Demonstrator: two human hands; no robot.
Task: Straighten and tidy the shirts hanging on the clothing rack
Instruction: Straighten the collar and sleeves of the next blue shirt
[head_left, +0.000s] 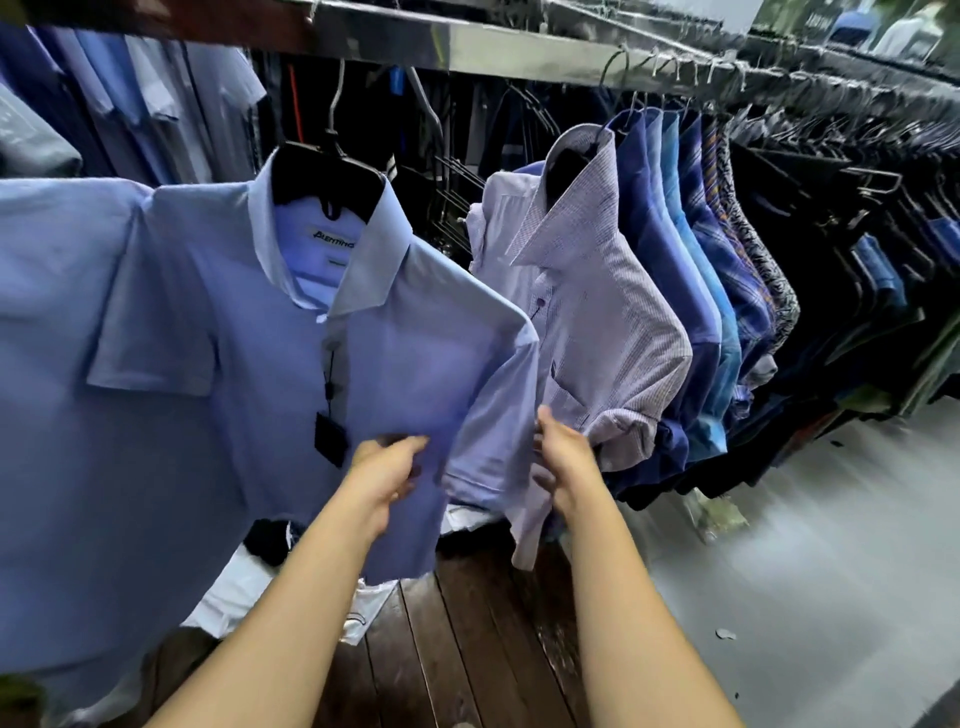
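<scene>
A light blue short-sleeved shirt (291, 374) hangs on a black hanger (327, 176) from the metal rail (519, 52), with a black tag (330, 439) dangling at its placket. My left hand (387, 470) pinches the shirt's front fabric beside the sleeve. My right hand (563, 457) holds the front edge of the neighbouring pale lilac checked shirt (597, 322), just right of the blue shirt's sleeve (493, 441).
More blue and patterned shirts (696, 291) are packed along the rail to the right, then dark garments (857, 270). Another light blue shirt (52, 415) hangs at far left. White folded items (244, 587) lie on a dark wooden platform (467, 649); grey floor (831, 571) lies to the right.
</scene>
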